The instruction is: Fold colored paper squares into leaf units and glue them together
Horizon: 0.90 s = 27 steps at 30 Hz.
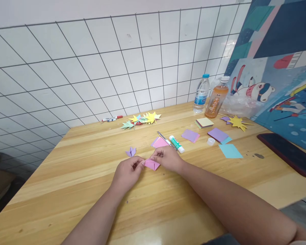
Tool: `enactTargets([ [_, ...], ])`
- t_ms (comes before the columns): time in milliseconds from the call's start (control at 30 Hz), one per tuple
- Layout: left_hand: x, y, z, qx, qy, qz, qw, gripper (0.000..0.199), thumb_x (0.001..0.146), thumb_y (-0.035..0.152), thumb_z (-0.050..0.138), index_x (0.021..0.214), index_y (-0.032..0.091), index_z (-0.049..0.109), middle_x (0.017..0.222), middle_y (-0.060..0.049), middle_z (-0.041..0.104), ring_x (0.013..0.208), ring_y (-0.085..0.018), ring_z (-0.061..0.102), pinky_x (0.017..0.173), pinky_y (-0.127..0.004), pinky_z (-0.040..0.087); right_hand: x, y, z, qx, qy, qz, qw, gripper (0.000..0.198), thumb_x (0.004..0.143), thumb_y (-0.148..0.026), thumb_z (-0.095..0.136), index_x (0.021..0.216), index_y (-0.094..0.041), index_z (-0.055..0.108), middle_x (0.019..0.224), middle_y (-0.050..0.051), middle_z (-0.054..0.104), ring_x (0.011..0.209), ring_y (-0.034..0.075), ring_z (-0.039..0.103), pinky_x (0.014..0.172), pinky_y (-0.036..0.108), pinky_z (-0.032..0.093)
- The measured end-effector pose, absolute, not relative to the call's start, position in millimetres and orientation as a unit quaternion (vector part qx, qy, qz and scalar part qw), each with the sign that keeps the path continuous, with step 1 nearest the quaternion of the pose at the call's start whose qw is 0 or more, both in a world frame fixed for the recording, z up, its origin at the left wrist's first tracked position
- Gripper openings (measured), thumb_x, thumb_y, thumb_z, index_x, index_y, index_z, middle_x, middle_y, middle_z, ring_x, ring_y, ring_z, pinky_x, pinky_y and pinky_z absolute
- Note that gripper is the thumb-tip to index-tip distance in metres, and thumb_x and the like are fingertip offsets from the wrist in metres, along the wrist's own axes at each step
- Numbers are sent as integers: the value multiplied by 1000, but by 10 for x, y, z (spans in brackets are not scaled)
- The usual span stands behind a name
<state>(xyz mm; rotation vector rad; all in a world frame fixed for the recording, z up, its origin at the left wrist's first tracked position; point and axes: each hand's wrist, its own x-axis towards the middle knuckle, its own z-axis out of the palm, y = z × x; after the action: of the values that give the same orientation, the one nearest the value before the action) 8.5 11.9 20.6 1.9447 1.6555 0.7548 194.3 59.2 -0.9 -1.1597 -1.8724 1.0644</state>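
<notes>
A small piece of folded pink paper [152,164] lies between my hands, low over the wooden table [73,190]. My left hand [127,172] pinches its left corner between thumb and finger. My right hand [168,158] is closed on its upper right edge, and the fingers hide part of that edge. Just beyond the left hand sits a folded purple paper piece [131,152]. Past the right hand lie a glue stick [176,144], a pen-like metal tool [164,137] and a few pink sheets [160,142].
Folded paper leaves [142,119] and markers [112,118] lie near the tiled wall. Rightward are paper stacks [204,123], purple sheets [190,135], a blue sheet [231,151], a white cap [210,141], a water bottle [201,95], an orange drink bottle [216,98] and a phone [288,153].
</notes>
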Motion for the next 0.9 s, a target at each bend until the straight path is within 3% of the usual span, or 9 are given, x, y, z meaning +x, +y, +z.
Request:
enactTargets([
  [133, 126, 136, 230, 640, 572, 374, 352, 31, 74, 46, 57, 84, 18, 65, 73, -4, 69, 69, -18, 61, 61, -25, 44, 1910, 576, 61, -421, -655, 464, 422, 14, 74, -29, 61, 70, -16, 64, 68, 2, 65, 62, 13, 58, 58, 23, 45],
  [267, 159, 148, 224, 627, 544, 375, 412, 37, 73, 50, 58, 85, 17, 68, 78, -5, 70, 75, -20, 62, 63, -26, 46, 1854, 551, 116, -379, -602, 512, 481, 15, 74, -31, 60, 73, -16, 61, 72, 2, 64, 66, 13, 59, 63, 24, 48],
  [500, 126, 176, 129, 618, 571, 374, 390, 35, 77, 49, 53, 71, 16, 65, 68, -1, 64, 66, -16, 55, 59, -24, 43, 1820, 481, 93, -394, -683, 456, 413, 7, 76, -22, 55, 74, -17, 60, 68, -2, 60, 61, 9, 54, 55, 19, 42],
  [700, 159, 128, 148, 688, 533, 316, 378, 30, 79, 40, 51, 60, 17, 55, 56, 3, 50, 55, -12, 45, 55, -21, 36, 1862, 480, 111, -387, -732, 400, 392, 18, 77, -19, 56, 90, -19, 67, 87, 2, 65, 74, 11, 57, 64, 21, 44],
  [900, 194, 71, 172, 711, 538, 278, 358, 24, 80, 33, 50, 66, 17, 60, 61, 2, 56, 59, -13, 48, 57, -21, 38, 1866, 467, 148, -376, -733, 427, 372, 14, 77, -23, 58, 80, -18, 71, 78, 2, 66, 70, 11, 58, 63, 21, 44],
])
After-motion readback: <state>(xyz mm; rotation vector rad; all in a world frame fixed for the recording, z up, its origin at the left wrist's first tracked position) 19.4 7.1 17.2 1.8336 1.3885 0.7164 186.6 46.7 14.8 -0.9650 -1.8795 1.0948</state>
